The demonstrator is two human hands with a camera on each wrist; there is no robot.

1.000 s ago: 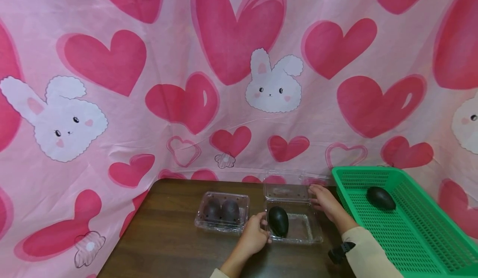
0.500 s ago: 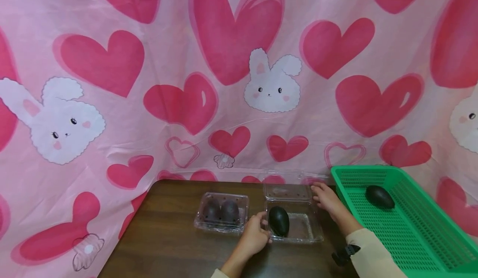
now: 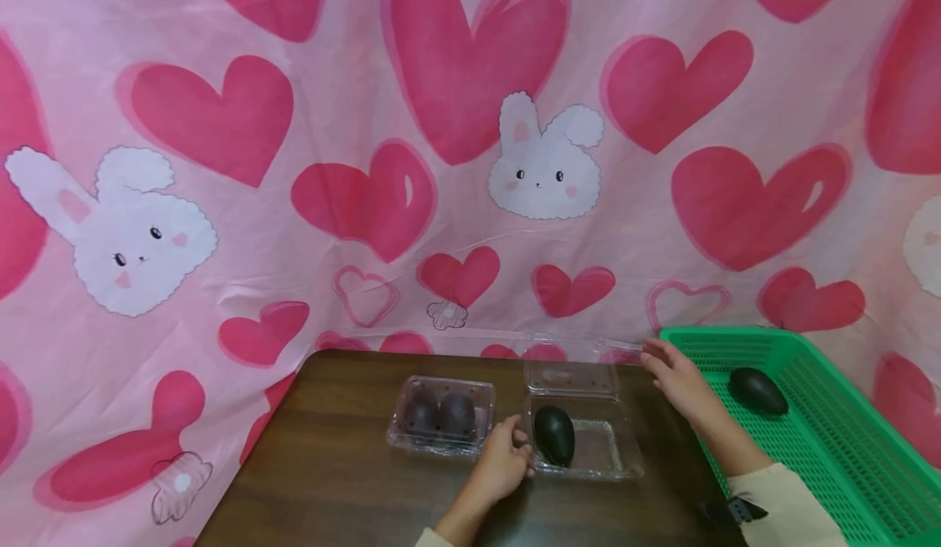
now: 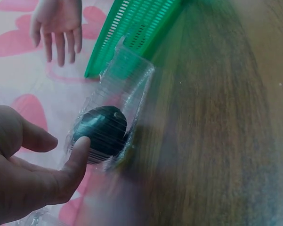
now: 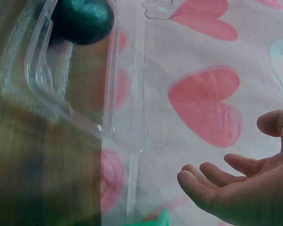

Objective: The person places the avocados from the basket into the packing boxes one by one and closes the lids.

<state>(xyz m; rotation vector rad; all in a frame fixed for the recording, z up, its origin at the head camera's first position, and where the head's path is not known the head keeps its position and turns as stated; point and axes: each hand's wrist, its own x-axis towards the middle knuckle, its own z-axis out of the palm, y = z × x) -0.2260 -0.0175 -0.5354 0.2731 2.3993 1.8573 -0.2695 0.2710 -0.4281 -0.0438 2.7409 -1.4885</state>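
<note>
A clear plastic clamshell box (image 3: 625, 449) lies with its lid (image 3: 569, 375) raised toward the back. One dark avocado (image 3: 555, 435) sits in the left half of its base; in the left wrist view the avocado (image 4: 101, 131) shows through the plastic. My left hand (image 3: 503, 461) is at the box's left side, thumb and fingers apart, one fingertip overlapping the plastic in the left wrist view. My right hand (image 3: 680, 380) hovers between the lid and the green basket with nothing in it; the right wrist view shows its fingers (image 5: 198, 188) loosely bent, away from the box.
To the left stands a closed clamshell (image 3: 441, 441) with two dark avocados inside. The green plastic basket (image 3: 831, 384) fills the right side, holding one avocado (image 3: 758, 391). A pink heart-print cloth (image 3: 353, 122) hangs behind the brown wooden table (image 3: 331, 482).
My right hand has drawn away from the lid, rightward and slightly up, to beside the basket's edge. My left hand stays at the box's left side.
</note>
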